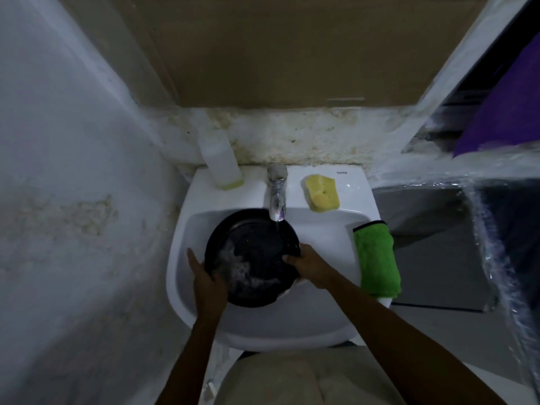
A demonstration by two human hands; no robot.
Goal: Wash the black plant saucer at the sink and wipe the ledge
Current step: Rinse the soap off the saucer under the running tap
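1. The black plant saucer [252,258] is held inside the basin of the white sink [321,320], tilted so that its inner face is turned up toward the camera.
2. The saucer's left rim is gripped by the left hand [206,280]: the thumb is laid over the edge onto the inner face and the fingers are wrapped behind it.
3. The right rim is gripped by the right hand [308,266], with the thumb pressed on the inner face and the remaining fingers hidden behind the saucer.
4. A thin stream of water [277,229] is seen falling from the chrome faucet [277,194] onto the upper part of the saucer.
5. Pale suds [239,267] are spread across the lower left of the saucer's inner face.
6. A yellow sponge [323,192] is set on the sink deck to the right of the faucet, well apart from the saucer.
7. A translucent bottle [220,160] with a little yellow-green liquid at its bottom is stood at the deck's back left corner, against the wall.
8. A green cloth [377,258] is draped over the sink's right rim.
9. The stained, rough ledge [292,135] is seen running behind the sink, below a brown panel.
10. Clear plastic sheeting [496,258] is seen at the right edge, with a purple surface [508,106] above it.
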